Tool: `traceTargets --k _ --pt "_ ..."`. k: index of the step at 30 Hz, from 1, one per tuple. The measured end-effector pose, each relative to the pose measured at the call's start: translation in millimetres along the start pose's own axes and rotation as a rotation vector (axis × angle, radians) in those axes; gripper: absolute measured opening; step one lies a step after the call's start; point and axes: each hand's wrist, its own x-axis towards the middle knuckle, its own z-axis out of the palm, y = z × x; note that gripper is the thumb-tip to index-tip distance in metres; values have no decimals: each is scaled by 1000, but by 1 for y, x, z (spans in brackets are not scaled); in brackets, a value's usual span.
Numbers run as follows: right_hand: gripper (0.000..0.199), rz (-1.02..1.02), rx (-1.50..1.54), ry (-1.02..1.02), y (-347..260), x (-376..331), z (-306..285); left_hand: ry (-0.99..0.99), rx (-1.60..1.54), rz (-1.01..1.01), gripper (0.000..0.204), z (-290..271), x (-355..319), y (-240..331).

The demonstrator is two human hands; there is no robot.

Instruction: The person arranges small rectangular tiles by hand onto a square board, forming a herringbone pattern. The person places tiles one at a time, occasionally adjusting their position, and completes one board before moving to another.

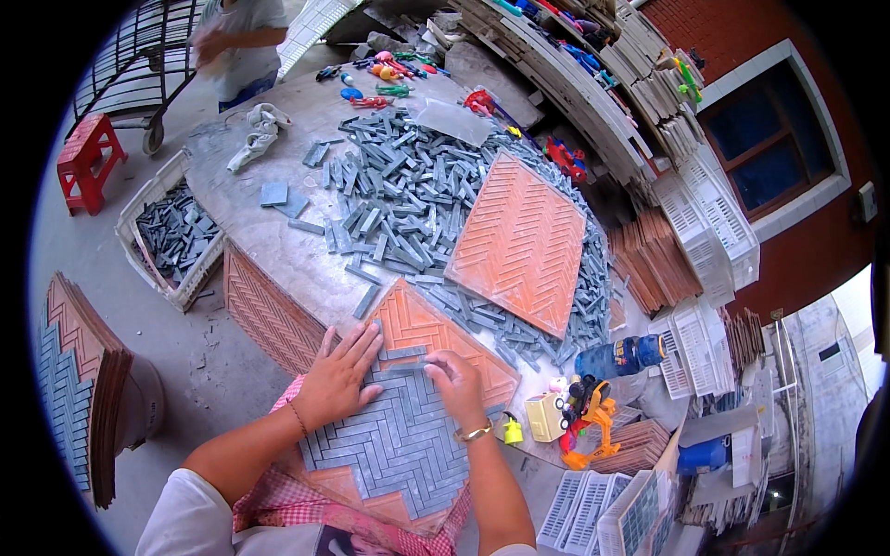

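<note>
Pressing down, left hand point(338, 375): laid flat, fingers spread, on the upper left edge of the grey strip field point(399, 440), likely to keep set pieces from sliding while the next goes in.
Right hand point(456, 375): curled, fingertips pinched on a small grey strip point(408, 353) at the top row of the field, just beside the left hand, nudging it into line with its neighbours.
Orange mould tray point(436, 338): directly under both hands, near edge of the worktop, turned corner-on toward the body so the zigzag grooves run away from the hands; lower half filled with grey strips, upper corner bare.
Yellow box and toy figures point(570, 412): just right of the tray, out of the working area.
Loose grey strips point(417, 199): heaped in the middle of the worktop point(269, 241), beyond the tray, within easy reach for picking.
Second orange tray point(519, 241): resting tilted on the heap, grooves empty.
Stacked trays point(79, 371): standing on the floor at left, some already filled with grey.
White crate of strips point(171, 236): left of the worktop, holding more pieces.
White cloth point(255, 134): far edge of the worktop.
Another person point(241, 37): far side, beyond the worktop, near a red stool point(88, 162).
</note>
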Motion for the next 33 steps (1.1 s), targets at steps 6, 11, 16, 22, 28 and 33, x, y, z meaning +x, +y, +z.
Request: traceTargets --k 6,11,16,22,28,33 --pt "13 169 40 59 -7 8 1 -1 -3 -2 79 -1 0 0" --pt "14 204 -58 111 -4 11 9 10 -22 4 79 -1 0 0" --pt "13 22 -437 116 -15 11 24 -17 -26 -4 79 -3 -1 0" --pt "14 47 -393 121 -20 4 40 -45 -47 -3 77 -4 0 2" --pt "31 -21 -391 396 -26 -31 7 -21 -51 -18 75 -7 -2 0" --pt "73 -13 -994 130 -13 -85 17 8 -2 -16 76 -2 1 1"
